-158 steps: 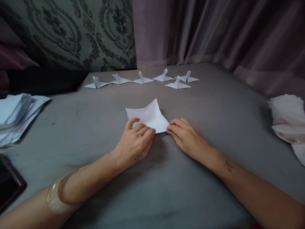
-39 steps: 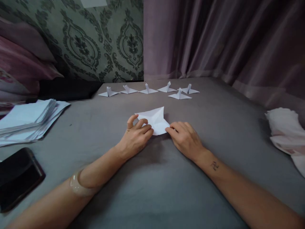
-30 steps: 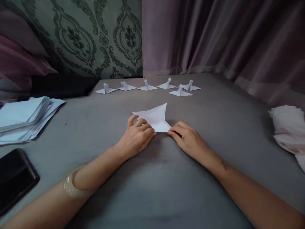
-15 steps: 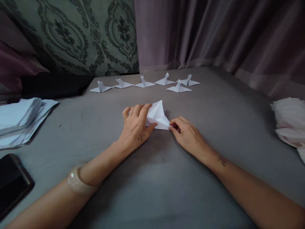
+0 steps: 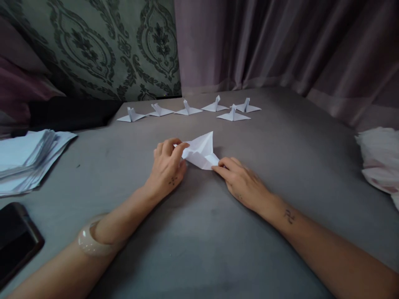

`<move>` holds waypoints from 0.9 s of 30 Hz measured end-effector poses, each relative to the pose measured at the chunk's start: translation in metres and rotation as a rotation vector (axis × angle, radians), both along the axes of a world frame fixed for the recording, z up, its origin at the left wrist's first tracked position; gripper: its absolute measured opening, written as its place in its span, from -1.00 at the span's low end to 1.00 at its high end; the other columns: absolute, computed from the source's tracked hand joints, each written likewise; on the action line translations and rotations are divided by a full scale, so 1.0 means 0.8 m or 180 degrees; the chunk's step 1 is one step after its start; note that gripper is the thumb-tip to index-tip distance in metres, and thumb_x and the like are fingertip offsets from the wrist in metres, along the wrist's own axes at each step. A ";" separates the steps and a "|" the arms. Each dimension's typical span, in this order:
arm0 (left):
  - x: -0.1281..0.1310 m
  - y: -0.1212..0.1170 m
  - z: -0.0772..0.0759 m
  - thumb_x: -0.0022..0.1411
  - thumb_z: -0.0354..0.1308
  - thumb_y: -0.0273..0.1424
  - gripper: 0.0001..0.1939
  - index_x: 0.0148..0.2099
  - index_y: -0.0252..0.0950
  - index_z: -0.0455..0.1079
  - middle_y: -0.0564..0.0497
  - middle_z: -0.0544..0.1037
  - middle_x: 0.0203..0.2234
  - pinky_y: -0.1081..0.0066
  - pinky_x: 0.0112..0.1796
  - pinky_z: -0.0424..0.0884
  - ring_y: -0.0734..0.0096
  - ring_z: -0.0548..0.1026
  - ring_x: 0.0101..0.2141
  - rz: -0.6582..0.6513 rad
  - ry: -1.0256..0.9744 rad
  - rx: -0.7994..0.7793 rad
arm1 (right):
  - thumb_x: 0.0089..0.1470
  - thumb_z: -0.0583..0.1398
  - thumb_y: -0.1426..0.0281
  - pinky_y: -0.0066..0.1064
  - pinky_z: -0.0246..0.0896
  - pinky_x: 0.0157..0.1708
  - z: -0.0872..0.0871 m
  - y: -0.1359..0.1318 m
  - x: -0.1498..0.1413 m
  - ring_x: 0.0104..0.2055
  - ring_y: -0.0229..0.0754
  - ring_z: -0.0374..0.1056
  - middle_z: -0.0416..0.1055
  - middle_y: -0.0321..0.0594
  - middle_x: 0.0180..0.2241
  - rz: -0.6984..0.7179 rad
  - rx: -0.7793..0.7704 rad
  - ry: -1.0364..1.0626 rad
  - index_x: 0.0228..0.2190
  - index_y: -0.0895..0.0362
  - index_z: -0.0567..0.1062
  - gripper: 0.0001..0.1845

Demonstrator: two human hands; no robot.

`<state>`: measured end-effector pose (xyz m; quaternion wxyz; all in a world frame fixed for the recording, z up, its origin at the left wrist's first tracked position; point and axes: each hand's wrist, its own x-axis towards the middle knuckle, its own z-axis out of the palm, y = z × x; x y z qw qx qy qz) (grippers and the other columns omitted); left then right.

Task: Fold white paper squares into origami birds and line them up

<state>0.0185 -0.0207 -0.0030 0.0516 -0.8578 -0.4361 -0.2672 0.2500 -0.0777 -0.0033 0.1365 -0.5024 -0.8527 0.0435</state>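
Note:
A partly folded sheet of white paper (image 5: pixel 201 148) lies between my hands, with one pointed flap standing up at its far side. My left hand (image 5: pixel 168 160) is closed on its left end, thumb and fingers pinching the edge. At the near right corner, my right hand (image 5: pixel 238 176) grips the paper between thumb and fingers. The fingertips of both hands are partly hidden. A pale bangle (image 5: pixel 93 241) sits on my left forearm.
Several folded white paper birds (image 5: pixel 187 110) stand in a row at the back of the grey surface (image 5: pixel 199 232). A paper stack (image 5: pixel 28 158) and a dark phone (image 5: pixel 18 245) lie at left. Whitish crumpled material (image 5: pixel 380 158) lies at far right.
My left hand has slid left off the paper's middle to its left end, uncovering more of the sheet. My right hand has shifted slightly left over the right corner.

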 end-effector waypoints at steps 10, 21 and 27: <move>0.014 -0.005 -0.007 0.27 0.12 -0.39 -0.79 -0.07 -0.27 0.21 0.02 0.42 -0.33 0.41 -0.33 0.44 0.42 0.44 -0.36 -0.0137 -0.0672 -0.0650 | 0.25 -0.01 0.49 -0.33 0.20 -0.21 0.007 0.008 -0.001 -0.15 -0.11 0.25 0.31 -0.11 -0.12 0.0171 -0.0263 -0.0118 0.07 0.00 0.38 -0.59; 0.020 -0.007 -0.004 0.39 -0.09 -0.47 -0.72 0.03 -0.35 0.38 -0.14 0.51 -0.10 0.23 -0.09 0.45 0.25 0.47 -0.11 -0.1311 0.0265 -0.0612 | 0.20 0.00 0.54 -0.32 0.23 -0.09 0.014 0.009 0.026 -0.08 -0.14 0.28 0.35 -0.15 -0.14 0.0332 -0.0890 0.0710 0.01 -0.01 0.48 -0.56; 0.025 -0.010 -0.004 0.40 -0.07 -0.38 -0.68 0.04 -0.40 0.41 -0.17 0.49 -0.09 0.23 -0.02 0.42 0.24 0.43 -0.08 -0.1526 0.0393 -0.0590 | 0.17 0.04 0.47 -0.38 0.22 -0.10 0.024 0.018 0.045 -0.14 -0.23 0.36 0.39 -0.22 -0.05 0.0192 -0.1426 0.1202 -0.15 0.03 0.57 -0.64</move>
